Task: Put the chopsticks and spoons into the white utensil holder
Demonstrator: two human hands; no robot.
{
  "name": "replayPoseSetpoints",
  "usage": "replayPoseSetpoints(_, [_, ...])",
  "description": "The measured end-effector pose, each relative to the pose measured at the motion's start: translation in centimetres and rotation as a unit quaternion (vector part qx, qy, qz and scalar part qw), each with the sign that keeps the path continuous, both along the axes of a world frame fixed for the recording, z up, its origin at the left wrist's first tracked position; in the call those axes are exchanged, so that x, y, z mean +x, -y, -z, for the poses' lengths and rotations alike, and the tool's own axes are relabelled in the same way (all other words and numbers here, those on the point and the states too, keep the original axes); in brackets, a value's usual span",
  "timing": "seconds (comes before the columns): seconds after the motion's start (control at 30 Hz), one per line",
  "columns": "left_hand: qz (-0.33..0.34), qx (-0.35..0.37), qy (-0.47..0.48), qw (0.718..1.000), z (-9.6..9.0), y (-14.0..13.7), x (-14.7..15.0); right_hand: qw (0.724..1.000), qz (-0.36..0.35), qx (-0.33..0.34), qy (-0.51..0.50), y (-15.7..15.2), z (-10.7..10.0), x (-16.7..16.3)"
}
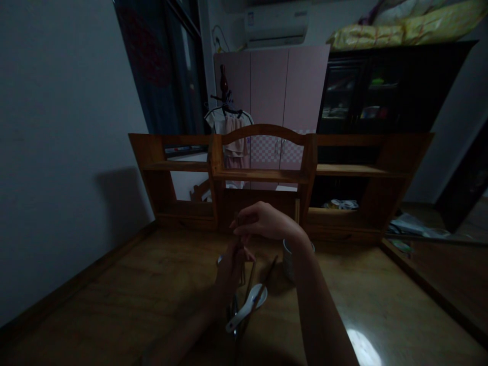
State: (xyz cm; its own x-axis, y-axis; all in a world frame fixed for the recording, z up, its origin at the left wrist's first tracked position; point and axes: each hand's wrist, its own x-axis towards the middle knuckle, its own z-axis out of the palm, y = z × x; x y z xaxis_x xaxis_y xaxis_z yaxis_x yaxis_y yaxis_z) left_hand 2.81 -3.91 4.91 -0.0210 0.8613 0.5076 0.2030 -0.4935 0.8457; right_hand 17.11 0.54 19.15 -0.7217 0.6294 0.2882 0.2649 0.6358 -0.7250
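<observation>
Head view, fingers (247,229) over wooden desk (145,284), wardrobe (269,86)

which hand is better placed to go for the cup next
Likely the right hand: its forearm crosses in front of the cup in view, while the left hand is farther left, beyond the brown chopstick.

1. Left forearm (198,315): bare, slanting inward over the desk (152,284).
2. Left hand (231,259): fingers curled, grip too dark to read.
3. Right forearm (315,287): bare, extended toward the desk's back edge.
4. Right wrist (299,239): bent inward.
5. Right hand (263,221): arched above the left, fingertips bunched, pointing leftward.
</observation>
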Motion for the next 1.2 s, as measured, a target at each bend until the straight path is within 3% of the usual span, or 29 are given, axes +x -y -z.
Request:
replayPoseSetpoints(0.17, [0.005, -0.032, -0.04, 0.999, 0.3, 0.1, -0.3, 0.999, 0.011, -0.03, -0.026, -0.7, 0.5, 0.5])
replayPoseSetpoints(0.4, [0.017, -0.059, -0.043, 0.997, 0.5, -0.4, -0.8, 0.999, 0.043, -0.015, -0.023, -0.9, 0.4, 1.4])
replayPoseSetpoints(0.73, [0.026, -0.064, -0.032, 0.997, 1.3, -1.3, -1.0, 0.998, 0.055, -0.025, -0.029, -1.1, 0.6, 1.3])
replayPoseSetpoints(1.03, [0.05, -0.056, -0.03, 0.997, 0.8, -0.7, -0.5, 0.997, 0.065, -0.034, -0.03, -1.5, 0.8, 0.7])
replayPoseSetpoints(1.2, [0.063, -0.086, -0.048, 0.993, 1.1, -0.6, -0.5, 0.997, 0.071, -0.029, -0.024, -1.5, 0.8, 0.9])
